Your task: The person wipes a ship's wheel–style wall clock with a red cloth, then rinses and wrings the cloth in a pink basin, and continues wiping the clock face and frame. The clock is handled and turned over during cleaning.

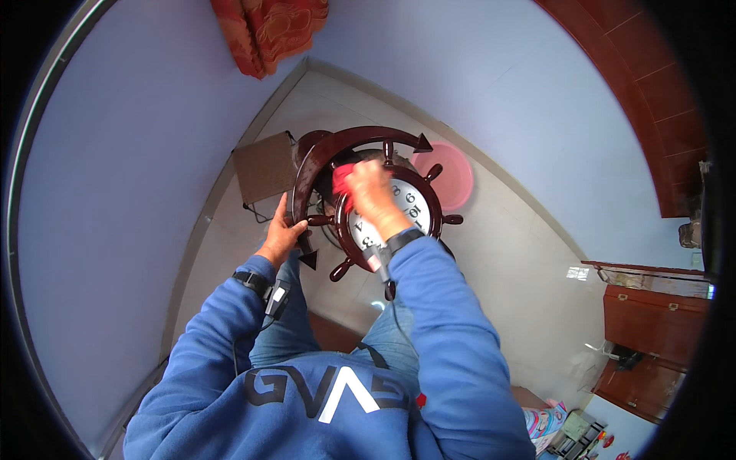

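The anchor-shaped frame [310,158] and wheel rim [342,231] are smooth and glossy, like lacquered wood; the dial [412,201] is smooth. The red cloth [342,179] seems soft and matt, though blur hides its weave. The basin [454,180] is smooth plastic, the floor [506,253] shiny tile.

Left-hand grip [282,232]: against the near-left side of the dark anchor-shaped frame [330,145]. Right-hand grip [370,192]: blurred, holding a red cloth [343,179] at the far-left rim of the wheel-shaped clock [412,204]. Pink basin [454,181]: on the floor [498,264], far right of the clock.
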Demonstrator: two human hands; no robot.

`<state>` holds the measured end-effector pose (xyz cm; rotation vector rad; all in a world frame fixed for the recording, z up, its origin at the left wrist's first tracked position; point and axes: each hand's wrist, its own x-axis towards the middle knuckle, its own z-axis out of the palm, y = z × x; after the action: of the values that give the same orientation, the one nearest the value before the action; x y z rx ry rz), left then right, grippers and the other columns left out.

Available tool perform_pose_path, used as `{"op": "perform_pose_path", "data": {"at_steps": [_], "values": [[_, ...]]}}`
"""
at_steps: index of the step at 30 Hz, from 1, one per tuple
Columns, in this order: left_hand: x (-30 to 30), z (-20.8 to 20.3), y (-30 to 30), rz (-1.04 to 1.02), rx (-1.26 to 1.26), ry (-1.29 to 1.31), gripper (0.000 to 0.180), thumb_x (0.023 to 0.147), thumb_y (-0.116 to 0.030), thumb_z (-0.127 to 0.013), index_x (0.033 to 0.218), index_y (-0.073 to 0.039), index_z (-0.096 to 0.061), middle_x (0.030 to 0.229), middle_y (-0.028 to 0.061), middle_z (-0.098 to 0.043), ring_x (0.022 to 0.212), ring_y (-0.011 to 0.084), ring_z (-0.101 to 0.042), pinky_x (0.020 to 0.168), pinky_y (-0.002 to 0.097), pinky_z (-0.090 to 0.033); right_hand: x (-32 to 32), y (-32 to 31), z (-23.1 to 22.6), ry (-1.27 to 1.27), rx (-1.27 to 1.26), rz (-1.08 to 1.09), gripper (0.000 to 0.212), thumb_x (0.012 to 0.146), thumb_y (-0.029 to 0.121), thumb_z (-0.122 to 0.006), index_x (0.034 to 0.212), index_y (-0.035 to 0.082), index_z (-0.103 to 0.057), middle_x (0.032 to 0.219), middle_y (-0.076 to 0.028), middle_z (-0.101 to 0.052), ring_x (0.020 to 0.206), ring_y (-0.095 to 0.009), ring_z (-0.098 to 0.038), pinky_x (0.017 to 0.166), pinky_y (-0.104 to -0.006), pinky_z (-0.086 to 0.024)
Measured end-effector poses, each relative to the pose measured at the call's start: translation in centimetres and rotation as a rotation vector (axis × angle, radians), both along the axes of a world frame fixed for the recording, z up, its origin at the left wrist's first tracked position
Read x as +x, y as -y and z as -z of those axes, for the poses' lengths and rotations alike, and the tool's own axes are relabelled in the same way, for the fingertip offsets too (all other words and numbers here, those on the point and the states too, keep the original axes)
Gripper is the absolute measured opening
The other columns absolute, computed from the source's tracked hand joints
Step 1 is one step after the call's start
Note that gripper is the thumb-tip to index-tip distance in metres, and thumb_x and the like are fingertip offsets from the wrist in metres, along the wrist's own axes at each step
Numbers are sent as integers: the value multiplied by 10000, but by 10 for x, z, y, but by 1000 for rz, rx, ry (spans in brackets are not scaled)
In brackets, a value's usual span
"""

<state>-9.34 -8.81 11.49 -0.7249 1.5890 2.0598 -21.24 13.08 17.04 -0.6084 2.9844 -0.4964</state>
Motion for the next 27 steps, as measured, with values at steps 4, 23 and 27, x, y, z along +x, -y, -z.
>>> {"op": "perform_pose_path", "data": {"at_steps": [4,23,27], "values": [[0,-3,-1,3,10,-18,921,942,-11,-621,1599,-340,-65,1080,93,-663,880,211,-677,652,410,-535,-19,-95,-22,-134,20,334,109,857,132,-641,910,46,-682,1007,-190,-624,990,-386,-585,846,-511,-504],[-3,-16,0,17,16,28,763,932,-36,-642,1559,-320,-312,1097,22,-672,879,188,-673,651,439,-519,34,-85,-10,-266,-57,485,163,830,105,-694,985,53,-688,1032,-142,-621,1006,-334,-587,902,-446,-488],[-3,-13,-1,6,17,16,751,936,-24,-630,1553,-325,-324,1116,9,-652,901,208,-660,710,514,-536,26,-47,9,-194,-148,481,197,922,220,-539,925,52,-640,997,-192,-608,1013,-395,-549,889,-492,-472]]}}
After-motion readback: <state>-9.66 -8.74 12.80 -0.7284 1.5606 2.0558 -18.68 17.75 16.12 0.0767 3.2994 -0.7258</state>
